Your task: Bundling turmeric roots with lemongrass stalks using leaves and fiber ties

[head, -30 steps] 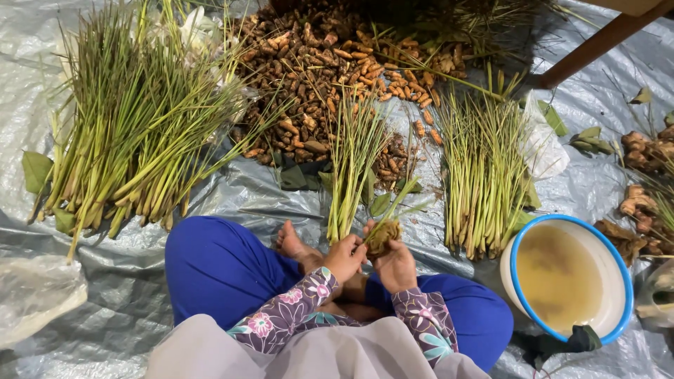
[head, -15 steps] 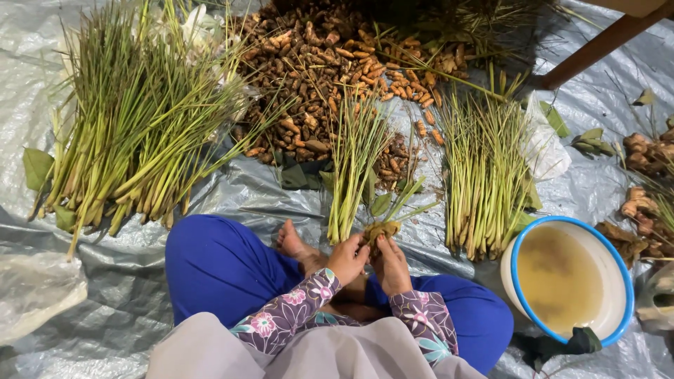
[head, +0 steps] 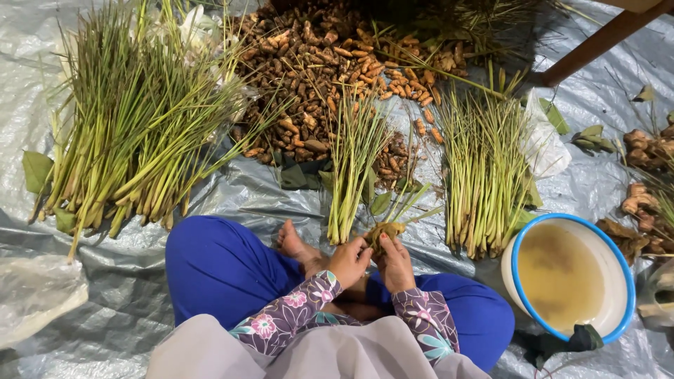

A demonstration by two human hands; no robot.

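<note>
Yellow-brown leafy clump (head: 384, 233) sits pinched between both hands just above the crossed legs: left hand (head: 349, 262) and right hand (head: 394, 264) are together, fingers closed on it from either side. 1 small bundle of green stalks (head: 353, 165) lies just ahead and slightly left, long axis running away from the person, cut ends nearest the left hand. 1 larger bundle (head: 483, 172) lies farther right, beside the blue-rimmed bowl (head: 518, 250).

A glossy, crinkled plastic sheet (head: 210, 196) underlies matt fibrous stalks (head: 484, 168), rough brown roots (head: 316, 63) and a smooth enamel-like basin (head: 618, 267).
</note>
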